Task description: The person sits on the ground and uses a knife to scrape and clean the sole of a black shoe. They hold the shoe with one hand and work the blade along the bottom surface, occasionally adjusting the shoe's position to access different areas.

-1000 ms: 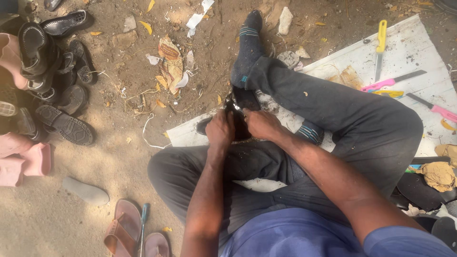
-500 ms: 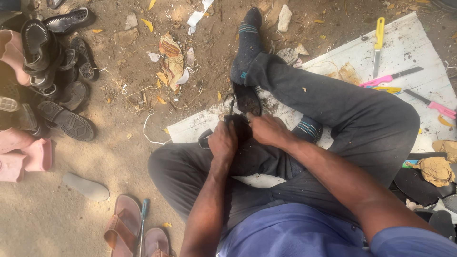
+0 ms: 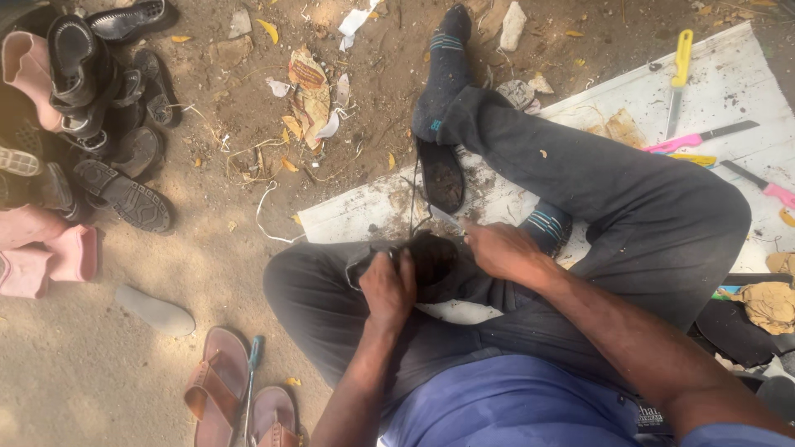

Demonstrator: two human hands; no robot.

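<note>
Black and dark, the shoe (image 3: pixel 431 265) sat on our lap, between our knees. We held it tight with our left hand (image 3: pixel 387 285). Our right hand (image 3: pixel 497 248) pinched a thin tool (image 3: pixel 447 218) just beside it.

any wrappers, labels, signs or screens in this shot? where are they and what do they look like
Crumpled wrapper: on the dirt at top centre, left of the socked foot; flattened, tan and orange.
White paper scrap: top edge, torn.
Small label: on the trouser waistband, bottom right, dark with pale print.
No signs or screens.
</note>
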